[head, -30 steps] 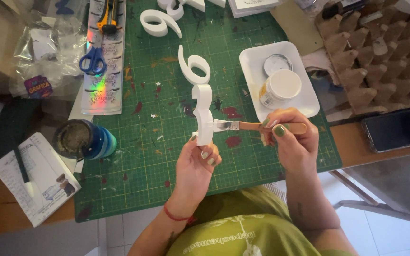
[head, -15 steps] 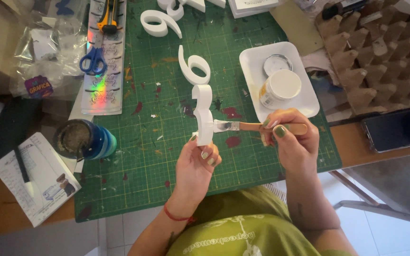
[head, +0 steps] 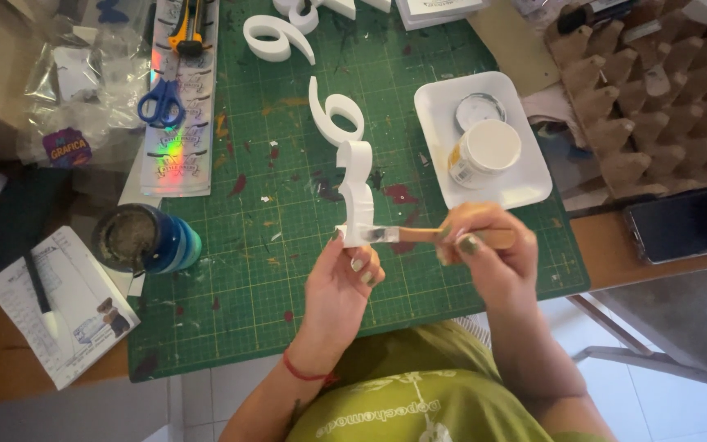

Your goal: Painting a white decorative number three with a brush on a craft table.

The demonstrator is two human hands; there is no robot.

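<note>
Left edge: blue cup (head: 150,240) on the green cutting mat (head: 272,278); left hand (head: 345,282) pinches the base of a white number cutout (head: 357,192), held upright over the mat; right hand (head: 484,254) fingers closed on a wooden-handled brush (head: 431,235), bristles touching the cutout's lower edge; white tray (head: 525,184) with paint jar (head: 488,151) beyond.

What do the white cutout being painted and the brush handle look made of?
The white cutout in the left hand looks like thick foam or painted wood: matte, blocky edges; I cannot tell which. The brush in the right hand has a wooden-looking tan handle.
</note>
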